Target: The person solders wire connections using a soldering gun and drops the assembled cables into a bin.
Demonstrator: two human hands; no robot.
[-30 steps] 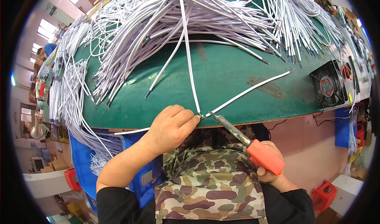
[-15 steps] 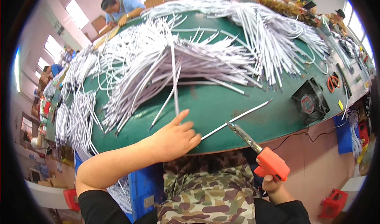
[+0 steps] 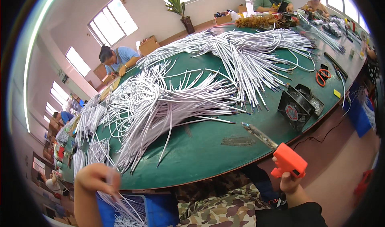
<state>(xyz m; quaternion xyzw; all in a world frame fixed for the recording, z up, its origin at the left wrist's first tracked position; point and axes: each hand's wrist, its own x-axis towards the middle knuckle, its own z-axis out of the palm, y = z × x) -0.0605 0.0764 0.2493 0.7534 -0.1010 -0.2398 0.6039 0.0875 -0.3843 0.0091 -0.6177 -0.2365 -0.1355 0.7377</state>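
Note:
My right hand (image 3: 289, 183) is closed around the orange-red grip of a soldering gun (image 3: 290, 161). The gun's long metal barrel points up and left, its tip above the table near a dark scorched patch (image 3: 238, 141). At the table's front left edge, my left hand (image 3: 100, 179) is smeared by motion above a blue bin (image 3: 160, 209) that holds white cables (image 3: 130, 211). A blurred whitish strip shows at its fingers; whether they grip it cannot be made out. A big heap of white cables (image 3: 160, 106) with dark ends covers the middle of the green table (image 3: 192, 163).
A black fan (image 3: 296, 108) stands at the table's right, near orange-handled scissors (image 3: 322, 76) and a yellow tag (image 3: 337, 93). More white cables (image 3: 244, 62) lie behind. A co-worker in blue (image 3: 120, 60) sits across at the far left; others work at the far right.
My left hand has swung left from the table's front middle to above the bin. The single cable lying before the soldering gun is gone from there. The view has tilted up.

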